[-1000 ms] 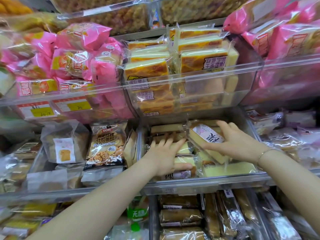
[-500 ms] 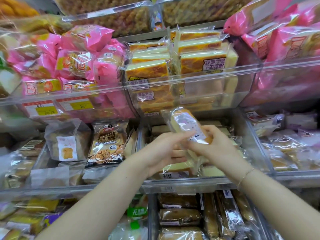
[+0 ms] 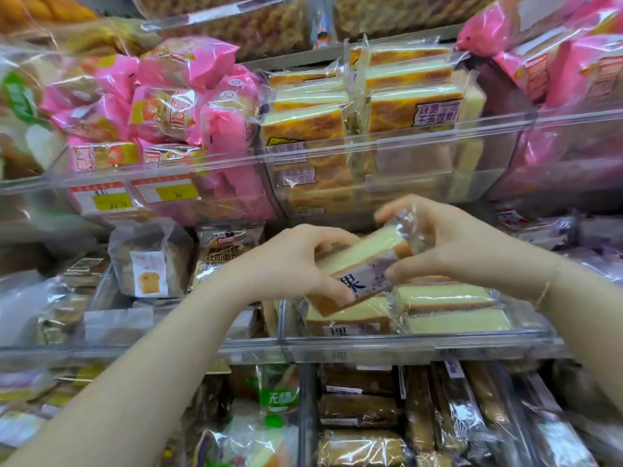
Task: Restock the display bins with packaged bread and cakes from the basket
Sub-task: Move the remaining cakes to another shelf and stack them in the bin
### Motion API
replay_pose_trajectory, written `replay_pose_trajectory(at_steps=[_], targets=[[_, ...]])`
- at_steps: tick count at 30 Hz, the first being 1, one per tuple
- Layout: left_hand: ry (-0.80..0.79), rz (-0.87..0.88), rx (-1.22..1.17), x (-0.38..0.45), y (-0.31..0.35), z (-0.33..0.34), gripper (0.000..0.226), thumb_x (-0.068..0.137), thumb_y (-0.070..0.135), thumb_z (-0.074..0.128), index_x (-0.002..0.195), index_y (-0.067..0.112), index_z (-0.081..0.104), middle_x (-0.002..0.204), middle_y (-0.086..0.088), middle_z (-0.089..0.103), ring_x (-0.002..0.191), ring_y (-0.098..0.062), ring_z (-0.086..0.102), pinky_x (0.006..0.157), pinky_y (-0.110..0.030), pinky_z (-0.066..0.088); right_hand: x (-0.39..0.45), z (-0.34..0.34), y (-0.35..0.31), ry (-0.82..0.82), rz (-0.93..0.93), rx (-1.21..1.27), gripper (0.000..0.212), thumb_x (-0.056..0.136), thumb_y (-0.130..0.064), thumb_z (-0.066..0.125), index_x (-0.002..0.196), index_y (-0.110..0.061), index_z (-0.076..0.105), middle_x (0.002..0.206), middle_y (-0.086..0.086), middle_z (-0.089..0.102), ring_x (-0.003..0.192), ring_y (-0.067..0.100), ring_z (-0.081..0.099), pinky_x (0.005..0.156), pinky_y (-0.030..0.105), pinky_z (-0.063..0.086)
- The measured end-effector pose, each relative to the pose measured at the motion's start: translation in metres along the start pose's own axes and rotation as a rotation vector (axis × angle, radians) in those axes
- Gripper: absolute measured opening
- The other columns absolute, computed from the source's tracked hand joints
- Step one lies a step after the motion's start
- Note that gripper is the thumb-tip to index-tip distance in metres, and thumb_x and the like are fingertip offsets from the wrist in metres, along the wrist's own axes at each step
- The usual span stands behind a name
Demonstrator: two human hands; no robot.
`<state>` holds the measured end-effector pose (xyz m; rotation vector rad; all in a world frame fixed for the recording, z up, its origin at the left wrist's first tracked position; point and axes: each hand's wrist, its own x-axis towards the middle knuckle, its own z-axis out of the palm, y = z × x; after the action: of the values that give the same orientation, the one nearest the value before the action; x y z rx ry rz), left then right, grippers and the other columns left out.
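Both hands hold one wrapped yellow cake slice (image 3: 367, 264) with a white and purple label, tilted above the middle clear bin (image 3: 364, 350). My left hand (image 3: 296, 264) grips its lower left end, thumb on the label. My right hand (image 3: 462, 247) pinches its upper right end by the wrapper. Below it, more of the same cake packs (image 3: 445, 308) lie stacked in the bin. The basket is out of view.
The bin above holds yellow cake packs (image 3: 367, 116); pink bread bags (image 3: 168, 106) fill the bin to its left. A walnut bread bag (image 3: 222, 254) and a toast bag (image 3: 148, 261) stand left of the hands. Brown cake packs (image 3: 364, 409) fill the bottom shelf.
The cake slice went from lying in the bin under my right hand to being lifted, turned and held between both hands above the bin; it now lies flatter and lower than half a second ago.
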<state>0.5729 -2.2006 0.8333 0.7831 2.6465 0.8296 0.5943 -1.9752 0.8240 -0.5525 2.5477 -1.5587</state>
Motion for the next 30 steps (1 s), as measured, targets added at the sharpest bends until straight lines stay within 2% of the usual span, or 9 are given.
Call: replay_pose_trajectory(at_steps=[4, 7, 10, 14, 17, 22, 24, 27, 30], targets=[[-0.156, -0.012, 0.004, 0.003, -0.013, 0.002, 0.075, 0.067, 0.052, 0.079, 0.133, 0.047, 0.045, 0.118, 0.02, 0.059, 0.104, 0.002, 0.059, 0.093, -0.031, 0.051, 0.0, -0.009, 0.019, -0.107, 0.05, -0.078, 0.033, 0.066, -0.017, 0.083, 0.095, -0.023, 0.068, 0.086, -0.004, 0.072, 0.081, 0.01, 0.067, 0.067, 0.019, 0.051], [-0.215, -0.047, -0.055, 0.006, -0.032, -0.004, 0.059, 0.076, 0.037, 0.076, 0.127, 0.044, 0.049, 0.126, 0.018, 0.053, 0.117, 0.004, 0.052, 0.099, -0.027, 0.044, -0.004, -0.016, 0.039, -0.066, 0.147, -0.098, 0.03, 0.065, -0.022, 0.083, 0.091, -0.022, 0.069, 0.087, -0.004, 0.072, 0.085, 0.016, 0.067, 0.072, 0.022, 0.052], [-0.11, -0.03, 0.217, 0.017, -0.051, 0.0, 0.035, 0.08, 0.019, 0.07, 0.11, 0.035, 0.061, 0.112, 0.014, 0.06, 0.108, 0.001, 0.057, 0.091, -0.025, 0.049, -0.007, -0.016, 0.052, 0.003, 0.2, -0.14, 0.034, 0.062, -0.024, 0.085, 0.091, -0.023, 0.067, 0.087, -0.004, 0.071, 0.086, 0.016, 0.065, 0.07, 0.019, 0.05], [-0.094, 0.17, 0.587, 0.033, -0.057, 0.033, 0.04, 0.074, 0.046, 0.071, 0.107, 0.027, 0.06, 0.091, 0.012, 0.051, 0.082, -0.007, 0.05, 0.067, -0.027, 0.039, -0.014, -0.011, 0.054, 0.016, 0.186, -0.149, 0.036, 0.055, -0.026, 0.088, 0.086, -0.027, 0.069, 0.08, -0.006, 0.072, 0.076, 0.011, 0.067, 0.068, 0.023, 0.054], [-0.034, 0.32, 0.853, 0.041, -0.063, 0.052, 0.044, 0.078, 0.047, 0.062, 0.114, 0.025, 0.052, 0.084, 0.011, 0.037, 0.079, -0.012, 0.044, 0.064, -0.028, 0.028, -0.018, -0.005, 0.046, -0.008, 0.16, -0.149, 0.039, 0.052, -0.025, 0.088, 0.083, -0.036, 0.068, 0.075, -0.006, 0.071, 0.059, 0.005, 0.063, 0.054, 0.017, 0.05], [-0.022, 0.32, 0.795, 0.051, -0.068, 0.04, 0.032, 0.084, 0.045, 0.055, 0.112, 0.03, 0.051, 0.091, 0.013, 0.047, 0.087, -0.015, 0.057, 0.048, -0.024, 0.022, -0.019, -0.007, 0.034, -0.085, 0.204, -0.274, 0.045, 0.049, -0.048, 0.085, 0.09, -0.038, 0.067, 0.077, -0.002, 0.07, 0.066, 0.017, 0.061, 0.068, 0.029, 0.048], [-0.043, 0.324, 0.778, 0.054, -0.07, 0.034, 0.033, 0.083, 0.046, 0.059, 0.111, 0.032, 0.052, 0.097, 0.012, 0.054, 0.086, -0.013, 0.055, 0.048, -0.023, 0.023, -0.018, -0.009, 0.029, -0.126, 0.236, -0.342, 0.05, 0.045, -0.052, 0.082, 0.091, -0.039, 0.066, 0.074, -0.011, 0.069, 0.063, 0.008, 0.06, 0.063, 0.022, 0.047], [-0.092, 0.332, 0.729, 0.057, -0.071, 0.028, 0.036, 0.079, 0.053, 0.065, 0.107, 0.033, 0.054, 0.094, 0.012, 0.055, 0.082, -0.011, 0.052, 0.053, -0.025, 0.032, -0.011, -0.011, 0.02, -0.199, 0.258, -0.423, 0.04, 0.057, -0.038, 0.086, 0.091, -0.04, 0.063, 0.063, -0.041, 0.056, 0.054, -0.01, 0.055, 0.05, 0.008, 0.042], [-0.13, 0.326, 0.697, 0.061, -0.071, 0.023, 0.039, 0.074, 0.057, 0.069, 0.103, 0.035, 0.055, 0.09, 0.014, 0.055, 0.081, -0.01, 0.053, 0.054, -0.025, 0.036, -0.001, -0.009, 0.012, -0.251, 0.24, -0.549, 0.036, 0.063, -0.035, 0.084, 0.089, -0.043, 0.06, 0.058, -0.04, 0.054, 0.054, -0.018, 0.051, 0.051, 0.006, 0.039]])
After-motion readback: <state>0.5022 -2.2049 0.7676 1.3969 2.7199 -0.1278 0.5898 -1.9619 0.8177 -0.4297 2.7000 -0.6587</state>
